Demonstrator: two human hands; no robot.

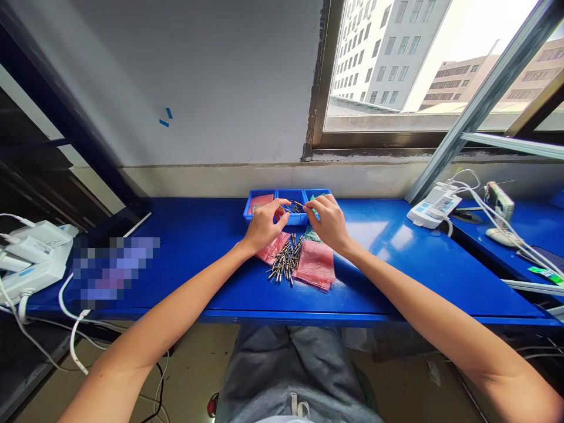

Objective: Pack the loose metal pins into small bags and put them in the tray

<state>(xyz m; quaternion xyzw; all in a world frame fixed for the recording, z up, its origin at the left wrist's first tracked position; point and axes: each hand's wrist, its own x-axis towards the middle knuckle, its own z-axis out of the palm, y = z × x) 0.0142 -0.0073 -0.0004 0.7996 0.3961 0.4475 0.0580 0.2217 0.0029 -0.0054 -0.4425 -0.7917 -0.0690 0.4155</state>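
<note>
Both hands are raised over the front of a blue divided tray [291, 218]. My left hand [267, 223] is at its left part, thumb and forefinger curved toward each other near a small dark part; whether they touch it is too small to tell. My right hand [326, 220] pinches the end of a thin dark metal part [298, 204] between the hands. Below them lies a pile of small black and brass metal parts [284, 261], with a pink plastic bag [315, 264] to its right and another pink bag [274, 249] at its left.
On the blue table [176, 258], a blurred patch lies at the left. White power strips with cables stand at the left [35, 252] and the right [434, 205]. A slanted metal post [471, 111] rises at the right, beside a phone and a mouse.
</note>
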